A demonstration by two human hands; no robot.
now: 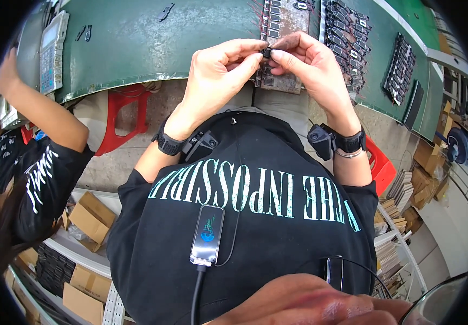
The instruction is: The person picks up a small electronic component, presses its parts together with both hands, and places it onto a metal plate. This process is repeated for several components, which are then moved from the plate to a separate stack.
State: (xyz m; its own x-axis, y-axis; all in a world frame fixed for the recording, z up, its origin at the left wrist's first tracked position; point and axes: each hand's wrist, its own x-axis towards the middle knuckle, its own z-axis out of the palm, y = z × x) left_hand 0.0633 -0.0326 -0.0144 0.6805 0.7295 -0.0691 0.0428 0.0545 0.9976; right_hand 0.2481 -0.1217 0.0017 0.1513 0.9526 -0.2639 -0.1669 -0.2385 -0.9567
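A small black part (267, 53) is pinched between the fingertips of both my hands, above the near edge of the green bench (153, 49). My left hand (226, 62) grips it from the left with thumb and forefinger, and my right hand (311, 60) from the right. The fingers cover most of it, so its exact kind cannot be made out. Under and behind the hands lies a worn metal fixture plate (291, 19), with a row of small black rectangular parts and thin red wires along its left side. My right fingers are curled just over this plate.
Right of the plate lie several rows of small black wired modules (348, 43); farther right is a black tray of parts (399, 67). Loose black pieces (88, 33) lie at the left. Another person's arm (50, 111) reaches toward a light-coloured keypad device (53, 51). A red stool (123, 116) stands below the bench.
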